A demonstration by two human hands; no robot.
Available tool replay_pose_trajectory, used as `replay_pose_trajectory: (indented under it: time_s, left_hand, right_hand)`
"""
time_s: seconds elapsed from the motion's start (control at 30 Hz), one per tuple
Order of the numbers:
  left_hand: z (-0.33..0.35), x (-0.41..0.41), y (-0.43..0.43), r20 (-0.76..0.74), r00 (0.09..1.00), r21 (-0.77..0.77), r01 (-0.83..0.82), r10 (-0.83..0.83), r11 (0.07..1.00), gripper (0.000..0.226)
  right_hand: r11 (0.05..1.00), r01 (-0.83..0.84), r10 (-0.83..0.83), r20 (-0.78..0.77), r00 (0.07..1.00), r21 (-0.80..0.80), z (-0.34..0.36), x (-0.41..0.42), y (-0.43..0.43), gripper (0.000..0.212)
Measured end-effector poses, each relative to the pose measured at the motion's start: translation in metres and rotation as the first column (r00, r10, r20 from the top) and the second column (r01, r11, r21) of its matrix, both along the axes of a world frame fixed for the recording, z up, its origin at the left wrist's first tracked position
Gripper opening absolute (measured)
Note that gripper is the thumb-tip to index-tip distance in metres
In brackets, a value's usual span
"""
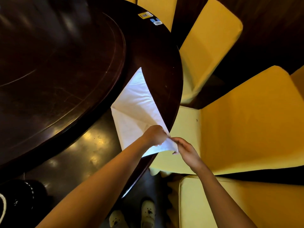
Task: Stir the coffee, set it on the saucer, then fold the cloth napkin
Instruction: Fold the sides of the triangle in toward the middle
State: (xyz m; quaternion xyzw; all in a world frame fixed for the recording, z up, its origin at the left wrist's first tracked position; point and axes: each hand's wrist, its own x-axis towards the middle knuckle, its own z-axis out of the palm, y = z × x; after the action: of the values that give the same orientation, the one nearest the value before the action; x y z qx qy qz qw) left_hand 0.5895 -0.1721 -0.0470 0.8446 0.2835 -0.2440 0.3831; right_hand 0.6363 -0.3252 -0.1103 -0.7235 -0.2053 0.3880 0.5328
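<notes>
A white cloth napkin (134, 111) lies folded into a pointed shape on the dark round table (158, 66), near its right edge, its tip pointing away from me. My left hand (154, 134) pinches the napkin's near corner from above. My right hand (185, 149) grips the same corner just off the table edge. No coffee cup or saucer is in view.
A raised dark turntable (57, 66) fills the table's middle. Yellow-covered chairs (246, 122) crowd the right side, one (205, 51) further back. Stickers (145, 14) sit on the far table rim. A dark object (18, 199) is at the lower left; my shoes (148, 211) show below.
</notes>
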Motion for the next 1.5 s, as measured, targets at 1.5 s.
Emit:
replay_pose_trajectory:
  time_s: [1.5]
  left_hand:
    - [-0.044,-0.088,0.135,0.506,0.637,0.093,-0.711,0.582,0.697,0.030]
  right_hand:
    - [0.935,0.311,-0.284,0.166,0.944,-0.172,0.000,-0.007,0.028,0.008]
